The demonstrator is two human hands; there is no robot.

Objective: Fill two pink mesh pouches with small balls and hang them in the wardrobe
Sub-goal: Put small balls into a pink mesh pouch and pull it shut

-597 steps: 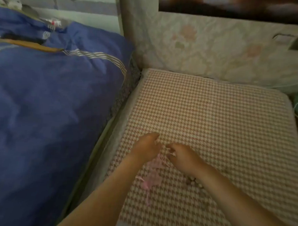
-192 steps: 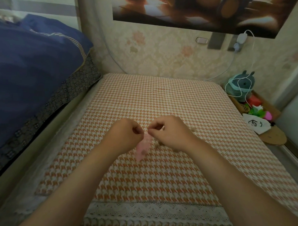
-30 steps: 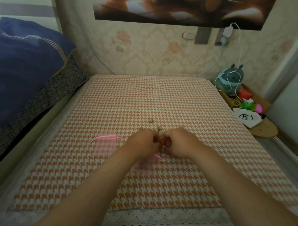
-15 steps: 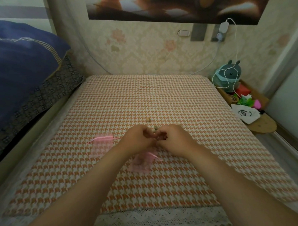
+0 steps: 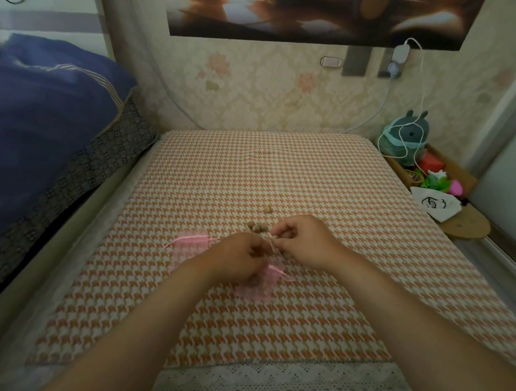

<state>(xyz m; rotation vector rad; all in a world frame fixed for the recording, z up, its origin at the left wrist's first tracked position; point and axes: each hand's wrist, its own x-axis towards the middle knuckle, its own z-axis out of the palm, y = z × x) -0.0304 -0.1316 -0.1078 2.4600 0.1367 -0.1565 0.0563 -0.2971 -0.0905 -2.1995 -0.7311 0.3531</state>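
Both curled: left hand [image 5: 238, 261] grips pink pouch [image 5: 258, 287]; right hand [image 5: 305, 241] pinches balls [image 5: 257, 226].

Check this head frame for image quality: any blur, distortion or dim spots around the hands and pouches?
Head view: dim, soft indoor light; wide-angle bending at the edges; the small balls are readable, the pink mesh pouch under the left hand looks hazy; the right hand is fairly sharp; the wall poster is blurred.
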